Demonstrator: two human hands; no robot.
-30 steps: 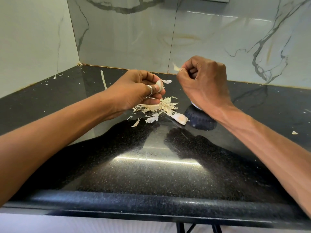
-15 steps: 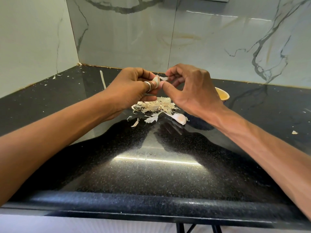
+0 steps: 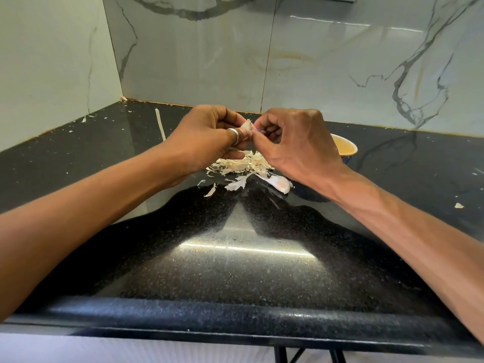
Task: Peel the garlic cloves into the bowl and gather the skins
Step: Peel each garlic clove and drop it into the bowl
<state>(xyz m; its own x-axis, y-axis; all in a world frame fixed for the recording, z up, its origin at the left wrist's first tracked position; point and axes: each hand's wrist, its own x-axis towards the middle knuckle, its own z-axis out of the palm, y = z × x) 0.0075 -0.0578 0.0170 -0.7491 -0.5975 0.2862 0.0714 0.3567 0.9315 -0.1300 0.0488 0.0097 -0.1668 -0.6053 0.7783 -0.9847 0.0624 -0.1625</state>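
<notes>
My left hand (image 3: pixel 209 137), with a ring on one finger, holds a garlic clove (image 3: pixel 247 125) above the black counter. My right hand (image 3: pixel 293 142) meets it from the right and pinches the skin at the clove's tip. Below the hands lies a pile of pale garlic skins (image 3: pixel 241 166). One unpeeled clove (image 3: pixel 280 183) rests on the counter at the pile's right edge. The bowl (image 3: pixel 345 149), blue outside and cream inside, stands behind my right wrist, mostly hidden by it.
The black speckled counter (image 3: pixel 235 271) runs into a corner of marble-look wall tiles. Loose skin scraps lie at the far left (image 3: pixel 86 119) and at the right (image 3: pixel 458 205). A thin pale strip (image 3: pixel 160 124) lies behind my left hand. The counter's front edge is close to me.
My right hand came down from a raised position to the left hand and now pinches the clove's skin. The bowl's rim came into view behind it. The left hand stayed nearly still.
</notes>
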